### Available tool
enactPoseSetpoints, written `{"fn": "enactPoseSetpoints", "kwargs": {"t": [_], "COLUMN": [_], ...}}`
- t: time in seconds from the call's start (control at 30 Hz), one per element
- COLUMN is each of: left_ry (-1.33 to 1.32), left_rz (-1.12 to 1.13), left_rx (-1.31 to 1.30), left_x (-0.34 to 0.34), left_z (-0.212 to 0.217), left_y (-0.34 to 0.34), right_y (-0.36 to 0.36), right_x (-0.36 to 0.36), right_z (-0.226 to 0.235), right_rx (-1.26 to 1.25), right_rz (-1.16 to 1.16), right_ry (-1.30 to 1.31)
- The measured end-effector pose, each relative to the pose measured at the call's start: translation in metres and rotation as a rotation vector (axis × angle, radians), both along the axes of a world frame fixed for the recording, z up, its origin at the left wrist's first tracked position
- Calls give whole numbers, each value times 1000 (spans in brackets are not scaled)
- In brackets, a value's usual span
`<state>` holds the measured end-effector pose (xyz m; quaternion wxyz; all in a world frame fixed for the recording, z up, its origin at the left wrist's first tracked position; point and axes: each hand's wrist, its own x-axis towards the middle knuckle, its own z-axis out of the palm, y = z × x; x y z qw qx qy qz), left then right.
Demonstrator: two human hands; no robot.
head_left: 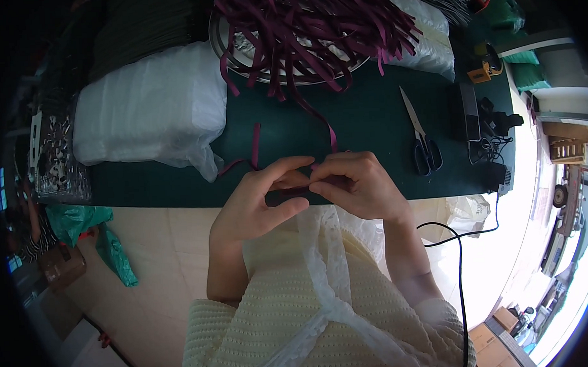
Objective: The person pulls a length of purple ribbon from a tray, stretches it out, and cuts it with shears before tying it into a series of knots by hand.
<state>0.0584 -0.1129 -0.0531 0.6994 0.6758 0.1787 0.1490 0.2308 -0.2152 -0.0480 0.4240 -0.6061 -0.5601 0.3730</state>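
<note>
A narrow purple ribbon (330,135) runs from the heap toward my hands, close to the table's front edge. My right hand (353,181) pinches a piece of it between thumb and fingertips. Facing it, my left hand (268,194) has its curled fingers against the same ribbon, with the thumb held apart below; the fingertips of both hands nearly meet. Purple ribbon ends (256,146) stick out past the left hand. The part between the hands is mostly hidden by fingers. Behind lies a big heap of purple ribbons (314,27) on a round metal tray (219,47).
Dark-handled scissors (425,146) lie open at right on the green table (383,128). Wrapped white plastic bundles (152,104) stand left and far right. A black box (463,113) and adapters with cables (496,128) sit at the right edge; a black cable hangs beside my right arm.
</note>
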Motion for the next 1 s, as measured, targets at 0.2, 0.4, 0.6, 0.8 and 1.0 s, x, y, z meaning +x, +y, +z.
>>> {"fn": "enactPoseSetpoints", "kwargs": {"t": [0.2,0.4,0.6,0.8,1.0], "left_ry": [185,232,204,182,199], "left_rz": [-58,-88,-65,-61,89], "left_rx": [-20,55,81,46,54], "left_x": [16,23,27,30,34], "left_z": [4,2,-2,-9,-15], "left_y": [-1,-4,-7,-9,-12], "right_y": [-4,-8,-12,-16,-21], "right_x": [6,11,13,17,23], "right_z": [3,2,3,1,-2], "right_rx": [58,54,37,39,47], "right_rz": [-21,-40,-59,-72,-213], "right_ry": [-172,-212,-190,-172,-188]}}
